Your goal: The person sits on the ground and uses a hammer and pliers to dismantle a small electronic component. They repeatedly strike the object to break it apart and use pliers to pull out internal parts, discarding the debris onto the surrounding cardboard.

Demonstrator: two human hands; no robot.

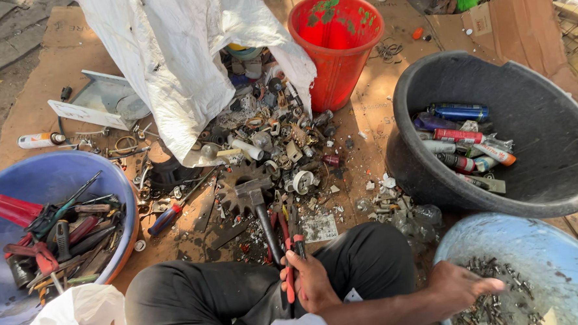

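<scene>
I sit cross-legged in black trousers (pixel 371 256) on cardboard. My left hand (pixel 310 282) is closed around red-handled pliers (pixel 287 247) that point away from me at a heap of mixed scrap metal parts (pixel 269 144). My right hand (pixel 463 283) reaches right, fingers together and palm down, over the rim of a light blue basin (pixel 533 249) that holds small dark screws and bits (pixel 490 303). I cannot tell if it holds anything. A hammer (pixel 255 195) with a dark handle lies on the ground just ahead of the pliers.
A blue basin (pixel 55 169) of screwdrivers and hand tools stands at the left. At the right a large black tub (pixel 547 112) holds spray cans and tubes. Farther back are a red bucket (pixel 336 43) and a white sack (pixel 167 57) draped over the scrap.
</scene>
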